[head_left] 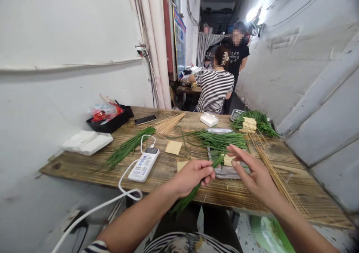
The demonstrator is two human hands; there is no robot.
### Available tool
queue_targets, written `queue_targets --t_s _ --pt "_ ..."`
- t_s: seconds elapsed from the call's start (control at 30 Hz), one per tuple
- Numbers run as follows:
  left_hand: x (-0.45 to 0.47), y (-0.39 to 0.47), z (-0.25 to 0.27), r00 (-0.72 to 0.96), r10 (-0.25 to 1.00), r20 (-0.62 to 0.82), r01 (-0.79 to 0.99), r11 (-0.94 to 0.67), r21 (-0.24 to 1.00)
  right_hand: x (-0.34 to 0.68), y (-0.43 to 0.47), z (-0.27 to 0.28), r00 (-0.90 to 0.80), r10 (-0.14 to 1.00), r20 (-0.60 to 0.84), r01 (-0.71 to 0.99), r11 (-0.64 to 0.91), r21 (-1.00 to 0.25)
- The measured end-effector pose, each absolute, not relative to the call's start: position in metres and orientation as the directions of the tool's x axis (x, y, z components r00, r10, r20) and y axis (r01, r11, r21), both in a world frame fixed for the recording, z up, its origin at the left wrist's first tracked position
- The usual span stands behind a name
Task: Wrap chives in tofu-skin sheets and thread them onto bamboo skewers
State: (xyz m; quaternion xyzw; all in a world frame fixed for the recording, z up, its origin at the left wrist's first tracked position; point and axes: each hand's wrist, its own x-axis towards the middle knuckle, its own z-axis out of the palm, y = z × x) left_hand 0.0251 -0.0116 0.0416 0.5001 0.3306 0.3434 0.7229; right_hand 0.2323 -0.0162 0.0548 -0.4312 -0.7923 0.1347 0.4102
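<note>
My left hand [193,175] is closed around a small bunch of garlic chives [187,201], whose leafy ends hang over the table's front edge. Fingers apart, my right hand [254,173] hovers by the upper end of that bunch; whether it touches is hard to tell. Beneath my hands a metal tray [224,176] carries a pile of chives [221,139] and a pale yellow sheet, perhaps tofu skin [228,160]. Another yellow square [174,147] lies left of the tray, and one more is partly hidden by my left hand.
A white power bank [144,167] with a cable lies left, near loose chives [127,148], a phone [145,120], tissues [86,142] and a black box [108,120]. Bamboo skewers [169,124] fan out behind; others [276,174] lie right, below skewered rolls [249,125]. Two people stay beyond the table.
</note>
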Motion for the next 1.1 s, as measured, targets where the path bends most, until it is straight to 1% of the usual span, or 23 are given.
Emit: queue_targets --t_s 0.07,0.2,0.3,0.4,0.57,0.7,0.73,0.77,0.8,0.83,0.87,0.9,0.93,0.97,1.0,1.03,1.1 --pt "0.025 -0.011 0.040 0.534 0.837 -0.123 -0.142 0.232 0.962 0.234 -0.014 0.056 -0.251 0.821 0.513 0.562 0.555 -0.613" --pt "0.027 -0.013 0.041 0.535 0.835 -0.129 -0.107 0.218 0.970 0.233 -0.011 0.056 -0.186 0.872 0.454 0.517 0.479 -0.709" --pt "0.028 -0.014 0.042 0.537 0.832 -0.140 -0.099 0.227 0.969 0.230 -0.010 0.056 -0.110 0.908 0.403 0.433 0.409 -0.803" --pt "0.028 -0.014 0.041 0.538 0.831 -0.143 -0.103 0.234 0.967 0.228 -0.010 0.056 -0.069 0.930 0.361 0.350 0.361 -0.864" --pt "0.030 -0.014 0.041 0.540 0.828 -0.148 -0.090 0.232 0.968 0.228 -0.009 0.051 -0.058 0.934 0.352 0.302 0.353 -0.886" --pt "0.031 -0.015 0.043 0.540 0.824 -0.171 -0.069 0.246 0.967 0.234 -0.007 0.047 -0.068 0.934 0.350 0.348 0.351 -0.870" --pt "0.030 -0.015 0.043 0.538 0.824 -0.176 -0.061 0.247 0.967 0.236 -0.007 0.047 -0.072 0.919 0.387 0.389 0.384 -0.838" --pt "0.030 -0.015 0.042 0.533 0.827 -0.178 -0.050 0.240 0.969 0.238 -0.008 0.048 -0.080 0.888 0.452 0.449 0.437 -0.779" --pt "0.030 -0.015 0.041 0.523 0.835 -0.173 -0.034 0.223 0.974 0.240 -0.009 0.049 -0.111 0.838 0.534 0.523 0.506 -0.686" --pt "0.030 -0.015 0.040 0.508 0.846 -0.158 -0.009 0.189 0.982 0.241 -0.011 0.051 -0.173 0.767 0.618 0.597 0.581 -0.553" --pt "0.030 -0.014 0.039 0.493 0.860 -0.133 0.020 0.141 0.990 0.240 -0.013 0.052 -0.275 0.683 0.676 0.655 0.648 -0.389" --pt "0.030 -0.013 0.038 0.483 0.870 -0.101 0.054 0.086 0.995 0.238 -0.016 0.053 -0.404 0.598 0.692 0.680 0.703 -0.210" --pt "0.030 -0.013 0.037 0.482 0.873 -0.069 0.088 0.030 0.996 0.235 -0.018 0.053 -0.533 0.524 0.665 0.672 0.739 -0.044" --pt "0.030 -0.012 0.035 0.492 0.870 -0.043 0.118 -0.018 0.993 0.230 -0.021 0.053 -0.635 0.466 0.616 0.647 0.756 0.095" --pt "0.031 -0.011 0.034 0.507 0.861 -0.029 0.139 -0.048 0.989 0.225 -0.023 0.052 -0.704 0.428 0.567 0.622 0.757 0.200" --pt "0.031 -0.011 0.032 0.526 0.850 -0.029 0.152 -0.059 0.987 0.220 -0.025 0.050 -0.743 0.406 0.532 0.604 0.748 0.274" --pt "0.032 -0.009 0.029 0.555 0.830 -0.054 0.163 -0.045 0.986 0.213 -0.025 0.047 -0.778 0.396 0.488 0.588 0.731 0.345"
